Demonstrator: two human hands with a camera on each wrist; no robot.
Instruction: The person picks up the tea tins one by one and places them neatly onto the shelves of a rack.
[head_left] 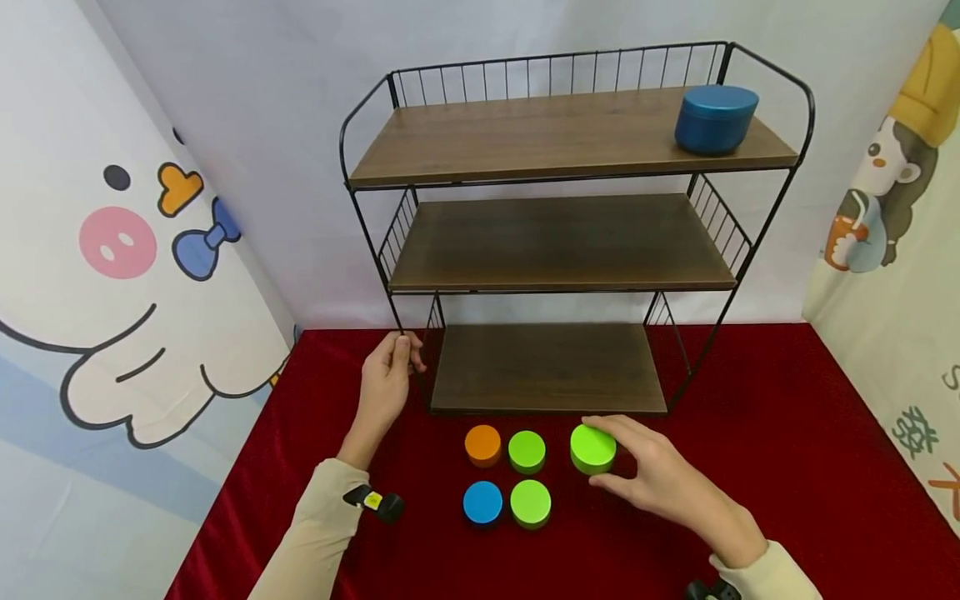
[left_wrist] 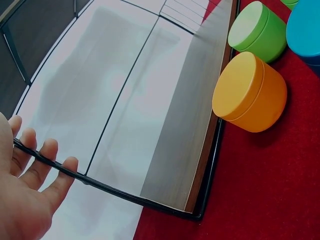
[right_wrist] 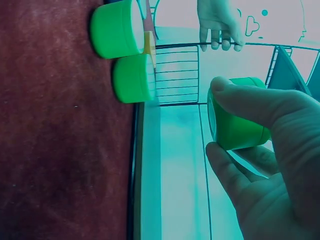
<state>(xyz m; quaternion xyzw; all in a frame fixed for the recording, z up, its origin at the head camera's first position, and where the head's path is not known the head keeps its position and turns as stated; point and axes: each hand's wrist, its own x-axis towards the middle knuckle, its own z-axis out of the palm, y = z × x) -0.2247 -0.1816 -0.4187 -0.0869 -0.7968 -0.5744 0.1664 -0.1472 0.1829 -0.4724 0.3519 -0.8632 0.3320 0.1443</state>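
Note:
In the head view, my right hand holds a light green round lidded tin between thumb and fingers. The right wrist view shows this green tin tipped on its side in that picture, raised off the red cloth. My left hand grips the black metal side of a three-tier shelf rack, low on its left. Fingers curl over the black rail in the left wrist view. Between the hands stand an orange tin, a blue tin and two green tins.
A larger dark blue oval tin sits on the rack's top shelf, at the right. The middle shelf and bottom shelf are brown boards. Red cloth covers the table, with printed cartoon backdrops at both sides.

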